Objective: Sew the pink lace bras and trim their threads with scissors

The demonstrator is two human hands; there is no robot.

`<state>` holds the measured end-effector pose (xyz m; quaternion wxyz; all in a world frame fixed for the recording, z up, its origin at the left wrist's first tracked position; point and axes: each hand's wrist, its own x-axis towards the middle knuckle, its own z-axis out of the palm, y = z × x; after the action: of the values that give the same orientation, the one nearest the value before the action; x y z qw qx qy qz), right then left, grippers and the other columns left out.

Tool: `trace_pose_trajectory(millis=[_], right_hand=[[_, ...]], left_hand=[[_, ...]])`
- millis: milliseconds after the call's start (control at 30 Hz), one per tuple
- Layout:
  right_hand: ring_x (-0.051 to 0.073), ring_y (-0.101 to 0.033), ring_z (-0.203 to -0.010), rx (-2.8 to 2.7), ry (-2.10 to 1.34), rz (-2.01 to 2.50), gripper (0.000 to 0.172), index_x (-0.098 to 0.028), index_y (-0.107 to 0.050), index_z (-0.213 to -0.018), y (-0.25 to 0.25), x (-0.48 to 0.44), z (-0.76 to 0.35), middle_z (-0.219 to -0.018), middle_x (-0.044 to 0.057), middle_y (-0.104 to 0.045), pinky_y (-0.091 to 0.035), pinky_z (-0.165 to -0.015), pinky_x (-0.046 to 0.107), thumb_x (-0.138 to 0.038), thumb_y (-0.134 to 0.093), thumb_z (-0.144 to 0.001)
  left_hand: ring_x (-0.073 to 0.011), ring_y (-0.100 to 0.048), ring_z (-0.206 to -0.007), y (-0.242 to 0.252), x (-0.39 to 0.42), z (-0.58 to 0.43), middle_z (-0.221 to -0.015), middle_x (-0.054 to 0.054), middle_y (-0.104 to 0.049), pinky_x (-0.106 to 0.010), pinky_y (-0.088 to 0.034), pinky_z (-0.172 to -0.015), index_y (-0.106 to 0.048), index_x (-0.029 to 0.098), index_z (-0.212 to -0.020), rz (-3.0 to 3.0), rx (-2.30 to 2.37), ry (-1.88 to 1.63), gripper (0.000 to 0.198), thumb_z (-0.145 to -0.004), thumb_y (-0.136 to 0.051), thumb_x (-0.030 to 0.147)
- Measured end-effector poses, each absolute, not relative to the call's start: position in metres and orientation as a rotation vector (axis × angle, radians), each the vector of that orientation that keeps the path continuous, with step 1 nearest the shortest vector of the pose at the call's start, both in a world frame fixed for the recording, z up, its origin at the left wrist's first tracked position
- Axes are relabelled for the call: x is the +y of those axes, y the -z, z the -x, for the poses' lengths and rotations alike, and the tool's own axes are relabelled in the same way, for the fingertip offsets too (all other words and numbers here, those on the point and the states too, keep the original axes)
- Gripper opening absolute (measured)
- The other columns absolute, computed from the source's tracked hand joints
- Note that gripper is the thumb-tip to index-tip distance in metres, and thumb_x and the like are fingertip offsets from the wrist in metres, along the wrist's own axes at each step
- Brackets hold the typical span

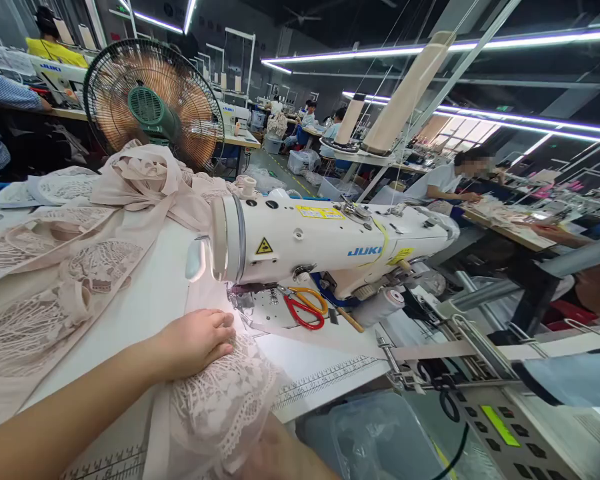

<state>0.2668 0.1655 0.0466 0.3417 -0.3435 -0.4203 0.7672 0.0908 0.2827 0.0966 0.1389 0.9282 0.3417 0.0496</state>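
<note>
My left hand [197, 341] rests on pale pink lace fabric [220, 407] on the white table, just left of the presser foot [240, 300] of a white JUKI sewing machine [330, 243]. Its fingers are curled together and press down on the lace. My right hand [275, 457] shows only in part at the bottom edge, lying under or against the lace, and its fingers are hidden. The lace hangs over the table's front edge between my two hands.
More pink lace pieces [55, 280] are piled at the left. Red and orange scissors [305, 310] lie under the machine arm. A fan [153, 100] stands behind, thread cones [405, 93] at the right, a control panel [500, 427] lower right. Other people [445, 180] work at nearby tables.
</note>
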Motion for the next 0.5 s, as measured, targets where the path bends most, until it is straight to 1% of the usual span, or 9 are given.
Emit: trace_pose_trajectory(millis=[33, 100, 133, 167, 267, 400, 500], right_hand=[[0.019, -0.061, -0.084, -1.066, -2.017, 0.853, 0.039, -0.017, -0.061, -0.102, -0.043, 0.168, -0.264, -0.095, 0.006, -0.063, -0.050, -0.073, 0.035, -0.050, -0.060, -0.081], [0.018, -0.059, -0.071, -0.958, -2.060, 0.742, 0.051, -0.019, -0.063, -0.087, -0.040, 0.170, -0.257, -0.077, 0.003, -0.062, -0.047, -0.065, 0.031, -0.063, -0.068, -0.064], [0.016, -0.056, -0.066, -0.884, -2.077, 0.686, 0.054, -0.020, -0.064, -0.084, -0.040, 0.170, -0.253, -0.072, 0.002, -0.060, -0.044, -0.062, 0.029, -0.065, -0.071, -0.056], [0.015, -0.054, -0.063, -0.812, -2.094, 0.631, 0.055, -0.020, -0.064, -0.084, -0.042, 0.170, -0.249, -0.070, 0.002, -0.059, -0.042, -0.059, 0.027, -0.064, -0.074, -0.052], [0.012, -0.048, -0.055, -0.682, -2.132, 0.537, 0.054, -0.021, -0.064, -0.089, -0.051, 0.172, -0.241, -0.069, 0.000, -0.057, -0.038, -0.053, 0.024, -0.056, -0.079, -0.050], [0.008, -0.039, -0.048, -0.631, -2.158, 0.553, 0.049, -0.020, -0.063, -0.078, -0.061, 0.176, -0.235, -0.059, -0.004, -0.049, -0.032, -0.048, 0.021, -0.053, -0.082, -0.047], [0.007, -0.038, -0.048, -0.656, -2.147, 0.578, 0.044, -0.019, -0.063, -0.074, -0.060, 0.178, -0.234, -0.057, -0.005, -0.047, -0.031, -0.049, 0.020, -0.052, -0.081, -0.051]], left_hand=[[-0.0261, -0.058, -0.108, -0.097, 0.285, -0.090, -0.120, -0.008, -0.062, -0.038, -0.048, -0.090, -0.066, 0.023, -0.105, -2.684, 0.988, -0.134, 0.035, -0.092, -0.038, 0.039], [-0.0258, -0.059, -0.109, -0.098, 0.289, -0.088, -0.120, -0.008, -0.063, -0.037, -0.048, -0.090, -0.067, 0.023, -0.106, -2.691, 0.985, -0.109, 0.036, -0.092, -0.037, 0.038], [-0.0253, -0.059, -0.109, -0.098, 0.290, -0.088, -0.120, -0.008, -0.063, -0.036, -0.048, -0.090, -0.066, 0.023, -0.106, -2.689, 0.986, -0.090, 0.036, -0.092, -0.037, 0.038], [-0.0248, -0.059, -0.109, -0.099, 0.292, -0.087, -0.120, -0.007, -0.063, -0.036, -0.048, -0.090, -0.066, 0.024, -0.107, -2.681, 0.992, -0.070, 0.036, -0.093, -0.037, 0.037], [-0.0239, -0.059, -0.110, -0.104, 0.295, -0.087, -0.122, -0.006, -0.063, -0.034, -0.050, -0.089, -0.067, 0.025, -0.108, -2.641, 1.005, -0.022, 0.034, -0.092, -0.039, 0.037], [-0.0246, -0.058, -0.112, -0.110, 0.295, -0.089, -0.124, -0.007, -0.061, -0.035, -0.050, -0.090, -0.066, 0.023, -0.111, -2.620, 1.007, 0.069, 0.035, -0.092, -0.039, 0.035], [-0.0242, -0.058, -0.113, -0.112, 0.297, -0.090, -0.125, -0.007, -0.061, -0.035, -0.050, -0.091, -0.065, 0.024, -0.113, -2.642, 1.000, 0.118, 0.034, -0.092, -0.040, 0.034]])
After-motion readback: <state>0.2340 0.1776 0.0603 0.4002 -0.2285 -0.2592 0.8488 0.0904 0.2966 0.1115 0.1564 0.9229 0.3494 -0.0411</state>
